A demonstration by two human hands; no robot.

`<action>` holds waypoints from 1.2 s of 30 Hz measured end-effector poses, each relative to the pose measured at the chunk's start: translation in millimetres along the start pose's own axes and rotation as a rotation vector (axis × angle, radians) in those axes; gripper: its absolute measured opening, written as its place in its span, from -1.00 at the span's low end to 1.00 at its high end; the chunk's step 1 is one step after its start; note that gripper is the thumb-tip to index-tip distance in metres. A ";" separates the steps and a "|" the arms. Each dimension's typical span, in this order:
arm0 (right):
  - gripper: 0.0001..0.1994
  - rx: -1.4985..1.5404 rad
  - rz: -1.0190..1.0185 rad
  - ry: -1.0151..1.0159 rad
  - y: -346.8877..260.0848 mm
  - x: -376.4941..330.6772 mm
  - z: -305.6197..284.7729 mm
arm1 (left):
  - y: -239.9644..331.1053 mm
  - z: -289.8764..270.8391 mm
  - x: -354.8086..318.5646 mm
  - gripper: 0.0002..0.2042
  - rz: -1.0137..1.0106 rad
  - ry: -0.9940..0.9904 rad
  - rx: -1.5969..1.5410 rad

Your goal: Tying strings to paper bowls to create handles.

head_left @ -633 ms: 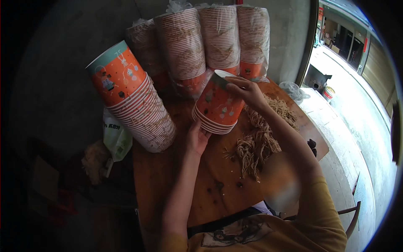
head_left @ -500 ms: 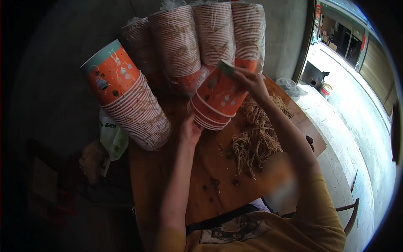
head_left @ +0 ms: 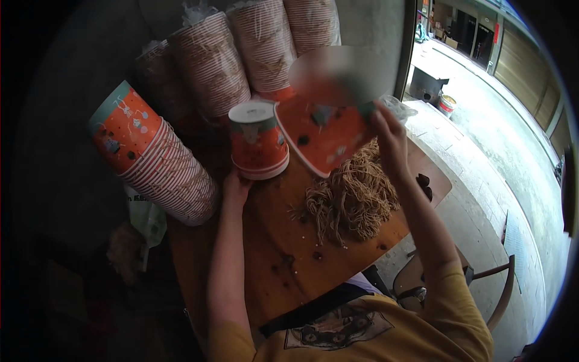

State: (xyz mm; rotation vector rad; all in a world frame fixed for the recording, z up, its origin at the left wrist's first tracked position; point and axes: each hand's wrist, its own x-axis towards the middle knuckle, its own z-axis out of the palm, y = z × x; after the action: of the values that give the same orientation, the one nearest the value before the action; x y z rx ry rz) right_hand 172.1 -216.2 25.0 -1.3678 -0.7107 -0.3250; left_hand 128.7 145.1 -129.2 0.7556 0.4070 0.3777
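Note:
Orange paper tubs with a teal band and white base stand upside down, at least two nested, on the middle of the table. My left hand grips their rim from the lower left. To the right, a separate orange paper tub is tilted in the air, its white rim facing down and left. My right hand pinches that tub by its teal end; part of the tub is blurred. Below it lies a tangled heap of tan string.
A tall leaning stack of tubs stands at the left. Several plastic-wrapped tub stacks line the back wall. Dark bits dot the wooden table. At the right are a chair and a bright doorway. A green-white bag hangs at the left.
My right hand has pulled one tub off the nested tubs and moved it right. The tubs at my left hand now stand more upright. The whole view has shifted.

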 end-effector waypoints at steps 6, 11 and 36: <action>-0.54 0.376 0.163 -0.038 18.5 -61.8 13.1 | -2.2 44.4 -108.5 -0.69 0.567 0.151 0.822; -0.55 0.443 0.096 -0.122 25.6 -92.1 42.6 | 13.4 100.0 -230.2 -0.61 0.261 -0.277 0.218; -0.70 0.384 0.356 -0.084 38.3 -139.5 62.9 | 8.0 73.1 -239.6 -0.57 0.124 -0.401 0.148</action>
State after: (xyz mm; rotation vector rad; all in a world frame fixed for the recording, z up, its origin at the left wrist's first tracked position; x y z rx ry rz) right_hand 72.9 -174.2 -90.3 -1.1163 -0.5498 0.1481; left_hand -42.8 -3.8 -23.1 0.9797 0.0105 0.3041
